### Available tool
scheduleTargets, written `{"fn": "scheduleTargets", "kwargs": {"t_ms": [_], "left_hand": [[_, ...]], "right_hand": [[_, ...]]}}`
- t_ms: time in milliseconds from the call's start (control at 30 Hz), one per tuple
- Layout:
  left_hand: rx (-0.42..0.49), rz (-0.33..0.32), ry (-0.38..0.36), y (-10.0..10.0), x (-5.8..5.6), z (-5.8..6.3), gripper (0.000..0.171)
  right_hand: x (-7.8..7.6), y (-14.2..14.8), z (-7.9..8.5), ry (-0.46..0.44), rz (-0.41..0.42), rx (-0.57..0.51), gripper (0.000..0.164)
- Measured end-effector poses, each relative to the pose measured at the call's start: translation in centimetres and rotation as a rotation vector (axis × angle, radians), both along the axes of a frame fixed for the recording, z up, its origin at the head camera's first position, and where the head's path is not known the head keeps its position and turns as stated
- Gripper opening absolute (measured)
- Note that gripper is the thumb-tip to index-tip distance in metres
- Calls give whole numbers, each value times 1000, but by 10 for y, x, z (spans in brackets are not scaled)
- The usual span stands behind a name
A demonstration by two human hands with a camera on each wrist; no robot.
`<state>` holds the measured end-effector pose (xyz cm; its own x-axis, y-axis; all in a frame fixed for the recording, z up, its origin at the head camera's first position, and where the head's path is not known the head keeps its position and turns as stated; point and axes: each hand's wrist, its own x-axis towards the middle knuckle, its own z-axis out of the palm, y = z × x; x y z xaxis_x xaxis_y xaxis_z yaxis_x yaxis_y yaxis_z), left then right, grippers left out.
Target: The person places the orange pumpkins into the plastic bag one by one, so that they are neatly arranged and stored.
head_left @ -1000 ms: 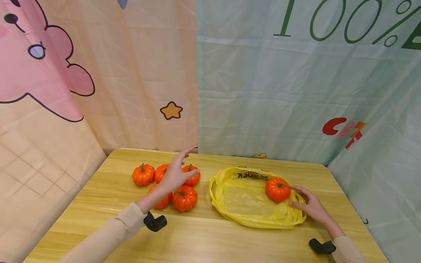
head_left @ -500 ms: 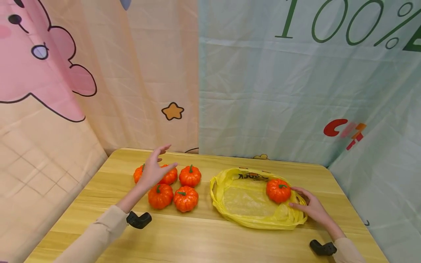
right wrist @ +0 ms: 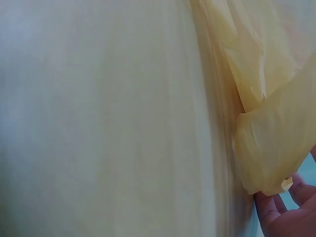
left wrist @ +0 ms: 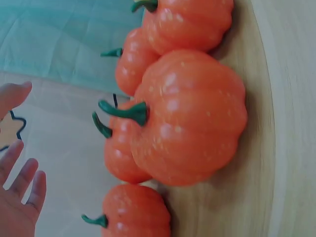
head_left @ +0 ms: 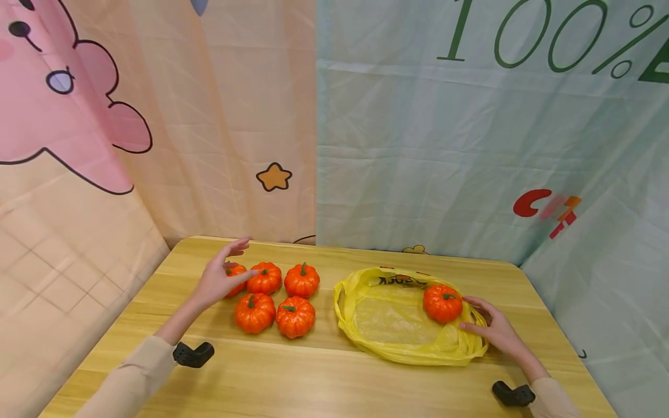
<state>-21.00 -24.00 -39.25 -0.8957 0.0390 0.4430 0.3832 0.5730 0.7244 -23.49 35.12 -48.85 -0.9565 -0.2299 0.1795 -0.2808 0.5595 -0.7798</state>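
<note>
My left hand (head_left: 219, 280) hovers at the leftmost orange toy pumpkin (head_left: 236, 277), thumb and fingers spread with a gap between them. The left wrist view shows the same hand (left wrist: 19, 197) apart from the larger-looking pumpkin (left wrist: 192, 118) in front. Several pumpkins sit close together on the table, including a front one (head_left: 254, 313) and another beside it (head_left: 295, 317). To the right lies a yellow plastic bag (head_left: 387, 348), mouth spread wide, with a pumpkin (head_left: 442, 303) inside its right end. My right hand (head_left: 499, 330) touches that end, thumb and fingers apart; its fingertips are partly hidden by plastic.
The wooden table (head_left: 334, 383) ends at a printed curtain (head_left: 418, 174) behind. Black wrist devices sit below the left hand (head_left: 193, 354) and the right hand (head_left: 513, 394).
My left hand has moved left and lower, from over the middle of the pumpkin group to the leftmost pumpkin. The right hand and the bag have stayed in place.
</note>
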Motion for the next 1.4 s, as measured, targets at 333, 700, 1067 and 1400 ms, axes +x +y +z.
{"fn": "scheduleTargets", "kwargs": {"t_ms": [333,700,1067,1400], "left_hand": [[24,140,0,-34,-11,-34,62],[60,188,-142,-53,-8,-52,66],[80,176,-267,-64,-8,-62,75],[76,148,-372,-70,-14,-70,81]], "right_hand": [[0,1,-3,-8,0,-18,60],[2,2,-4,-9,-11,-26,58],[2,0,-1,-24,-26,1,60],[2,1,-4,-1,-17,-16,59]]}}
